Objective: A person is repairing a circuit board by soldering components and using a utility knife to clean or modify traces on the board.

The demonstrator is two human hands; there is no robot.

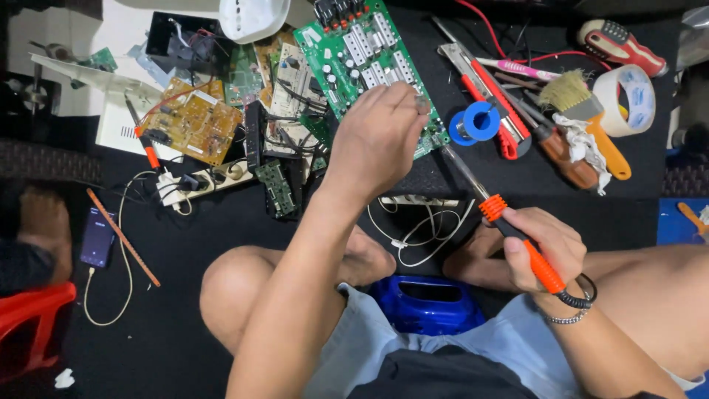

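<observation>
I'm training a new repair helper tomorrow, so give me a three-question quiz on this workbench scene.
1. True or false: the right hand holds the orange-handled soldering iron.
2. Which does the left hand touch? A) the large green circuit board B) the yellow-brown circuit board C) the clear roll of tape
3. What colour is the small solder spool beside the red utility knife?

Key: 1 true; 2 A; 3 blue.
</observation>
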